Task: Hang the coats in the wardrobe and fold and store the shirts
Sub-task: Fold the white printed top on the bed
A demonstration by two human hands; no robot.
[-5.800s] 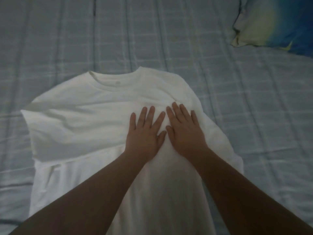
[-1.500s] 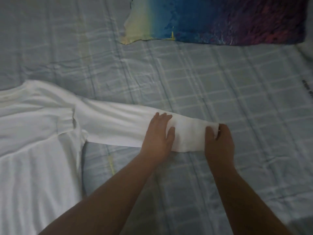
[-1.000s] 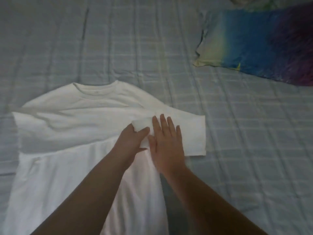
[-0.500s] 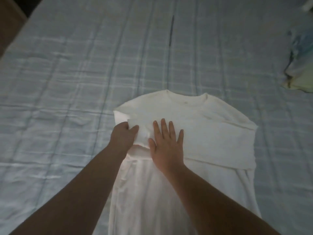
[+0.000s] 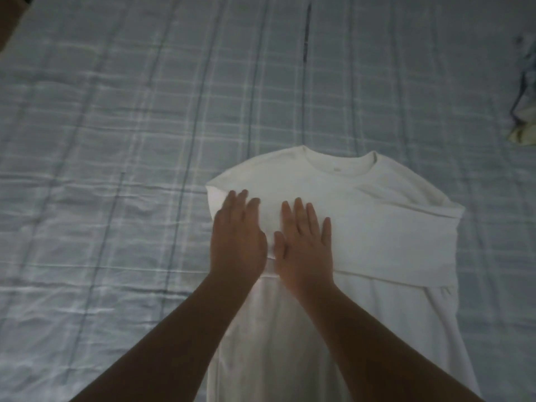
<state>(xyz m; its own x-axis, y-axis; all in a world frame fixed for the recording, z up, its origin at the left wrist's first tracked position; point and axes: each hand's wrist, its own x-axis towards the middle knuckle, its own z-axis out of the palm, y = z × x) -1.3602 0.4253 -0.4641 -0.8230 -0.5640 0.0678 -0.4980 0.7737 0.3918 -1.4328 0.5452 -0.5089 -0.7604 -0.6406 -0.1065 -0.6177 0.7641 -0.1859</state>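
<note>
The shirt [image 5: 290,343] lies flat on the checked sheet [image 5: 116,140] with its collar away, its hem cut off by the bottom edge and its lower part half covered by both forearms. The left hand [image 5: 236,245], slightly blurred, and the right hand [image 5: 304,248] press side by side on the sleeve [image 5: 391,242] folded across the chest, fingers straight, gripping nothing. Far right a pillow [image 5: 525,111] is cut off, and the brown shape [image 5: 8,15] in the top-left corner is too dim to make out.
</note>
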